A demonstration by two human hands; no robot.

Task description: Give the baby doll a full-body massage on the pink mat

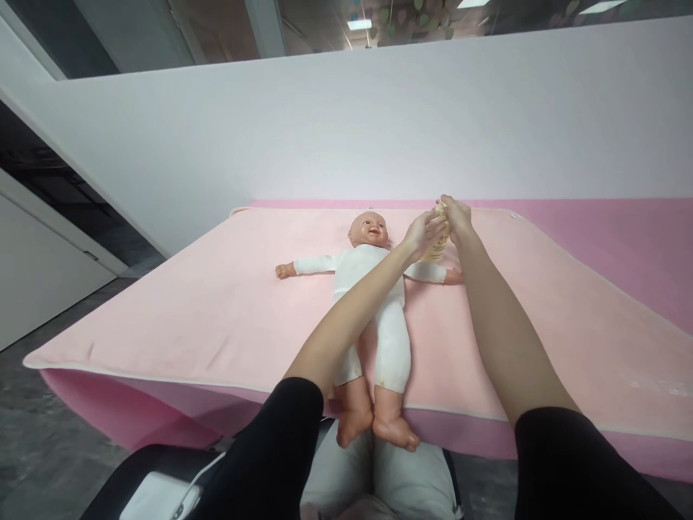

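A baby doll (373, 289) in a white bodysuit lies face up on a pink blanket (189, 303), arms spread, bare feet hanging over the near edge. Above the doll's left arm, both my hands meet on a small pale yellow bottle (436, 245). My left hand (423, 232) wraps its side. My right hand (455, 213) is closed over its top. Both forearms stretch out over the doll.
The blanket covers a pink-covered table (622, 238) set against a white wall (346, 130). Grey floor (54, 440) lies to the left. A dark seat with a white object (157, 495) shows at the bottom, below my knees.
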